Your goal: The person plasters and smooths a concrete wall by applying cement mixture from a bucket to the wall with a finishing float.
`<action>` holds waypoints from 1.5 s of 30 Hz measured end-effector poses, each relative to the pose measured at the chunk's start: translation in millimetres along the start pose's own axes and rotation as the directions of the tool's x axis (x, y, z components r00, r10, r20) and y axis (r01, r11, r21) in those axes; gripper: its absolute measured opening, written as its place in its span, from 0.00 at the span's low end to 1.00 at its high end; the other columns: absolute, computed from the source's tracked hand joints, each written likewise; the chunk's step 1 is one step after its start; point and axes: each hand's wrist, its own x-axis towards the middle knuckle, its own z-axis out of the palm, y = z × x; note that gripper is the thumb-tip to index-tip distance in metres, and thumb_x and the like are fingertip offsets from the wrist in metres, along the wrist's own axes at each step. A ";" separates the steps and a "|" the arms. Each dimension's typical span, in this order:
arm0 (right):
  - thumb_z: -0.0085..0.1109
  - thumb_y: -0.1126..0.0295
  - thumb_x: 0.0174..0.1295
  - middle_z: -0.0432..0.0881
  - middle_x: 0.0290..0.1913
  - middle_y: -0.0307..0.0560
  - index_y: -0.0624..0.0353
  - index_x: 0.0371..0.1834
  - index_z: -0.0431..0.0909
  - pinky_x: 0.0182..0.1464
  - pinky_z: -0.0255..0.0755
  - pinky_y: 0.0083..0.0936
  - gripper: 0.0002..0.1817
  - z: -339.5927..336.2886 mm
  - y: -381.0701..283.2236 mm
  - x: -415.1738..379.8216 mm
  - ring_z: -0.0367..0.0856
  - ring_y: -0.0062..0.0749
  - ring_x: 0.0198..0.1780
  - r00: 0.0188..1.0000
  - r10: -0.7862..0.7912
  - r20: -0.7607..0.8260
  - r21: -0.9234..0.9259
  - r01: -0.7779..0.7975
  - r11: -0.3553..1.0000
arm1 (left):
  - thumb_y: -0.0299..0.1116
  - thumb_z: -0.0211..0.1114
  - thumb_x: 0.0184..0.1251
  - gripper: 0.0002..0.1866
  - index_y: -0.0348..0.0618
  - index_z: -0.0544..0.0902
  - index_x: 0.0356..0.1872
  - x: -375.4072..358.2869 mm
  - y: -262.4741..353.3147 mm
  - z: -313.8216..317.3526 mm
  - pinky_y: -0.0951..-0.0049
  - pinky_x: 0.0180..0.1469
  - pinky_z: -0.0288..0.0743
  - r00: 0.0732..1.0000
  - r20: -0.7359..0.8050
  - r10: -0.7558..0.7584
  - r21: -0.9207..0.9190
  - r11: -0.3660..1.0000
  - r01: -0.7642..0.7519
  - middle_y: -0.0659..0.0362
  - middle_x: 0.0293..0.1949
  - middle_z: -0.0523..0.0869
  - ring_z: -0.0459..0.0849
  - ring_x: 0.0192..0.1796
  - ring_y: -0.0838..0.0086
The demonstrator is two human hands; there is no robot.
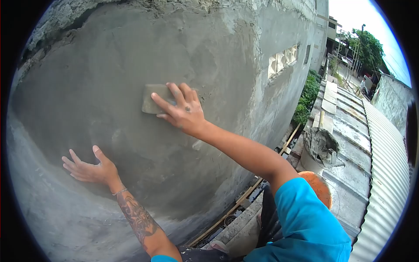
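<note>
My right hand (187, 111) presses a grey, round-cornered sponge (149, 99) flat against the wall, fingers spread over its right part. Damp dark-grey plaster (118, 56) surrounds it, smoother than the rough, crumbly band along the top. Lower left, my left hand (94, 169) is raised at the plaster's lower edge with its fingers apart and nothing in it. Wet smears show on the plaster between the two hands.
To my right, a bucket (310, 162) heaped with mortar stands beside an orange bucket (317, 187). Beyond them lie a ribbed ledge and a corrugated metal roof (388, 174). Long wooden strips (244, 197) run along the wall's foot. A distant person (362, 85) stands top right.
</note>
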 end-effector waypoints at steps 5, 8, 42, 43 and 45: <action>0.73 0.55 0.49 0.71 0.60 0.55 0.40 0.67 0.71 0.49 0.70 0.41 0.38 10.6 -3.0 109.0 0.68 0.52 0.57 0.902 0.334 -0.275 0.066 -0.329 0.942 | 0.60 0.60 0.67 0.37 0.51 0.66 0.72 -4.5 -8.0 9.2 0.40 0.75 0.44 0.998 -0.046 0.036 0.035 0.999 -0.034 0.50 0.76 0.59 0.53 0.78 0.50; 0.72 0.53 0.50 0.72 0.60 0.54 0.35 0.70 0.69 0.47 0.71 0.39 0.40 3.8 -50.0 37.1 0.69 0.50 0.58 0.963 0.253 -0.093 0.124 -0.241 0.963 | 0.62 0.60 0.67 0.38 0.51 0.66 0.71 -3.0 -10.4 11.7 0.40 0.75 0.45 0.997 -0.061 0.054 0.041 0.998 -0.052 0.49 0.76 0.59 0.53 0.78 0.50; 0.74 0.55 0.49 0.67 0.65 0.56 0.33 0.73 0.66 0.49 0.70 0.39 0.44 6.7 -70.6 -20.3 0.66 0.50 0.61 0.994 0.080 0.073 0.152 -0.090 0.984 | 0.57 0.59 0.69 0.34 0.51 0.69 0.70 1.9 -3.2 9.8 0.47 0.75 0.50 0.988 -0.128 0.083 0.066 0.995 -0.075 0.53 0.75 0.64 0.58 0.77 0.53; 0.74 0.54 0.49 0.67 0.65 0.56 0.32 0.73 0.66 0.49 0.70 0.38 0.44 4.9 -75.2 -45.5 0.66 0.50 0.61 0.991 0.033 0.132 0.154 -0.054 0.987 | 0.57 0.59 0.69 0.34 0.51 0.69 0.70 1.8 -2.6 8.5 0.46 0.75 0.50 0.989 -0.124 0.083 0.063 0.995 -0.076 0.53 0.75 0.63 0.58 0.77 0.53; 0.73 0.54 0.50 0.67 0.65 0.56 0.32 0.74 0.65 0.50 0.69 0.39 0.44 -2.4 -73.2 -75.3 0.66 0.50 0.61 0.984 0.035 0.173 0.168 -0.064 0.984 | 0.57 0.59 0.69 0.34 0.51 0.68 0.71 -0.7 -2.7 7.0 0.46 0.75 0.49 0.994 -0.094 0.063 0.061 0.996 -0.058 0.53 0.76 0.61 0.56 0.77 0.53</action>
